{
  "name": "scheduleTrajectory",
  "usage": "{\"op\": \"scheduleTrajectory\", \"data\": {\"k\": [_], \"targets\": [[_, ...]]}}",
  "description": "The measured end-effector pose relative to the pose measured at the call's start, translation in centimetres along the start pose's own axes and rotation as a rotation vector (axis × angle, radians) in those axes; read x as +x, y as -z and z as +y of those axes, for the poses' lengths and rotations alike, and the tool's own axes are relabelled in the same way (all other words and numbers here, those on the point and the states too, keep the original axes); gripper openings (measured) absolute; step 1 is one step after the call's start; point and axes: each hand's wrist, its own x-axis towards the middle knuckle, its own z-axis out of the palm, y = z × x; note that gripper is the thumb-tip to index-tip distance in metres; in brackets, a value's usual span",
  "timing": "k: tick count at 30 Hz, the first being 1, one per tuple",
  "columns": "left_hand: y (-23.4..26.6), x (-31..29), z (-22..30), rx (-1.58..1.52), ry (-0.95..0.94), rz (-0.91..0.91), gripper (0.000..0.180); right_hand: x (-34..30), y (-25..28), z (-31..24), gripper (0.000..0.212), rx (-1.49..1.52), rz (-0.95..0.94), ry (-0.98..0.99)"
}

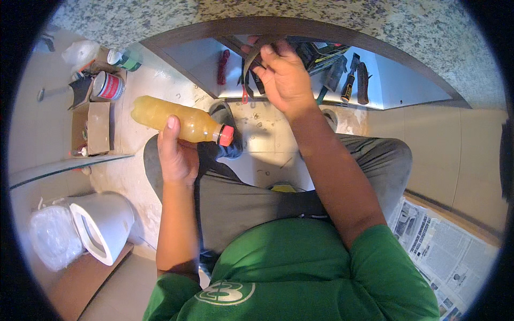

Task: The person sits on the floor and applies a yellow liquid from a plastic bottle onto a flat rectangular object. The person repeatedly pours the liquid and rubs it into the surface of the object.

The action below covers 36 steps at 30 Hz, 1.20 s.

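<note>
My left hand is wrapped round a clear plastic bottle of cloudy yellow liquid. The bottle lies almost level above my left knee, its red cap on and pointing right. Farther forward, under the counter edge, my right hand is closed with its fingers pinching a thin, curved dark strip. The strip bends down toward the cabinet's inside; its upper end is partly hidden by my fingers. Several tools lie in the open white cabinet around that hand, among them a black-handled tool and a red cord bundle.
A speckled stone countertop overhangs the cabinet. Left stand a paint tin, a cardboard box and a glass panel edge. A white toilet sits lower left. Newspaper sheets cover a surface at right.
</note>
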Motion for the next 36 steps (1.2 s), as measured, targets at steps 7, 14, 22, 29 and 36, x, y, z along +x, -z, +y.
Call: {"op": "scheduleTrajectory", "data": {"k": [7,14,22,29,36], "targets": [[0.0,-0.1,0.1,-0.059,-0.018,-0.027,0.054,-3.0,-0.3,0.5,0.03,-0.261,-0.023,-0.241],[-0.8,-0.9,1.2,-0.058,-0.155,-0.054,0.051,-7.9,2.5,-6.5,0.023,-0.645,-0.096,-0.483],[-3.4,-2.7,7.8,0.32,-0.423,-0.205,0.066,-12.0,-3.5,-12.0,0.019,-0.787,-0.371,-0.573],[-7.0,-4.4,13.0,0.345,-0.464,-0.396,0.072,-13.5,-5.8,-12.5,0.018,-0.657,-0.453,-0.444],[-7.5,-4.2,14.9,0.358,-0.466,-0.502,0.08,-14.4,-7.2,-14.6,0.019,-0.711,-0.445,-0.486]]}}
